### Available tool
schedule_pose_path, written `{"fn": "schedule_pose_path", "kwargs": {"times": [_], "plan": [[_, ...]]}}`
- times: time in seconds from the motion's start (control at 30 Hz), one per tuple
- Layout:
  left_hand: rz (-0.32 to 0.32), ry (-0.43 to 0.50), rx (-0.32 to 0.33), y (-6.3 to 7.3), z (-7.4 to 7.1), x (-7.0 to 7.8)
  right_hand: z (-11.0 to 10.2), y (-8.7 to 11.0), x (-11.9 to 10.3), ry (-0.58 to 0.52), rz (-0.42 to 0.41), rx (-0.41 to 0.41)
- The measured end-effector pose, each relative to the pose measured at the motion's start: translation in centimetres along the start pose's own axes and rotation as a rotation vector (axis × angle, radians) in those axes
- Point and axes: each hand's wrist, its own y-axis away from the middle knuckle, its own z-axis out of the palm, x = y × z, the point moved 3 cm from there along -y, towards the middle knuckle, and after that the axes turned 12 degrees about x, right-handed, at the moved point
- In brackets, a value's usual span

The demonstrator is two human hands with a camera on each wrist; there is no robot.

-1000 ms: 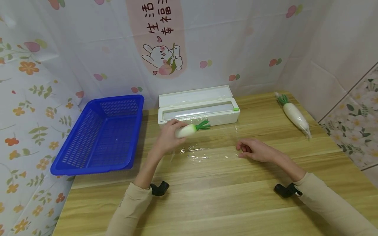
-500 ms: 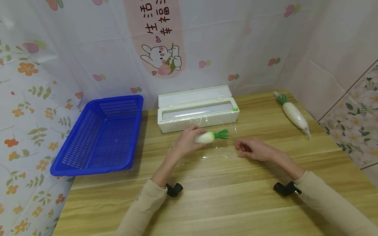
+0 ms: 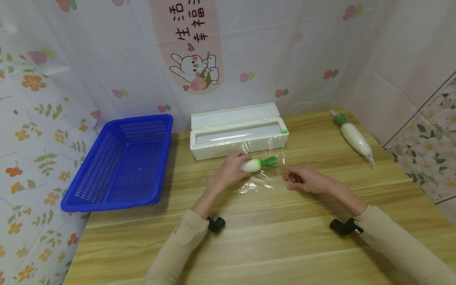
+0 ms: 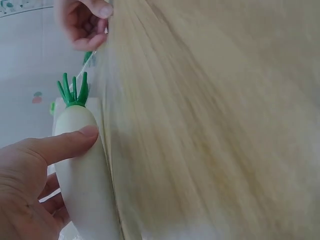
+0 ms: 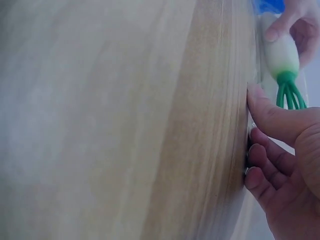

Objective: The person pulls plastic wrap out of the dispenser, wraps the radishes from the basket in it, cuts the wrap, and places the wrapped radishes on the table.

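Observation:
My left hand (image 3: 229, 170) grips a white radish (image 3: 251, 165) with green stalks, its thumb lying along the body in the left wrist view. The radish lies over a sheet of clear cling film (image 3: 246, 187), stalks toward the right. At the film's right edge my right hand (image 3: 307, 180) pinches the film between thumb and curled fingers. From there the film reaches back toward a white cling film dispenser (image 3: 213, 151), whose lid stands raised. The radish's lower end is hidden behind my left hand in the head view.
A blue plastic basket (image 3: 161, 174) stands at the table's left. Toward the back right lies another radish (image 3: 356, 139), wrapped in film with twisted ends. A printed curtain (image 3: 263, 51) hangs directly behind the wooden table (image 3: 270, 245).
My left hand has carried the radish to the right and toward me, down over the film. The film now shows more creases around it. My right hand has stayed in place.

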Motion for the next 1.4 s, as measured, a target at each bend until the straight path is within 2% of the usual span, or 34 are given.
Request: {"fn": "schedule_pose_path", "kwargs": {"times": [0.17,0.3,0.63,1.0,1.4], "plan": [[-0.024,-0.012,-0.018,-0.1,0.4,-0.7,0.1,-0.1,0.0,-0.003,-0.012,0.001],[-0.011,-0.036,-0.026,-0.3,0.7,-1.0,0.0,-0.2,0.0,-0.003,-0.005,-0.007],[-0.011,-0.022,-0.048,-0.4,0.6,-1.1,-0.2,-0.5,-0.3,0.028,0.04,-0.016],[0.023,-0.047,-0.008,-0.7,0.4,-1.3,0.0,-0.9,-0.4,0.079,0.036,-0.001],[0.021,-0.031,0.011,-0.1,0.1,-2.0,0.0,-0.6,-0.1,0.059,0.025,0.014]]}}
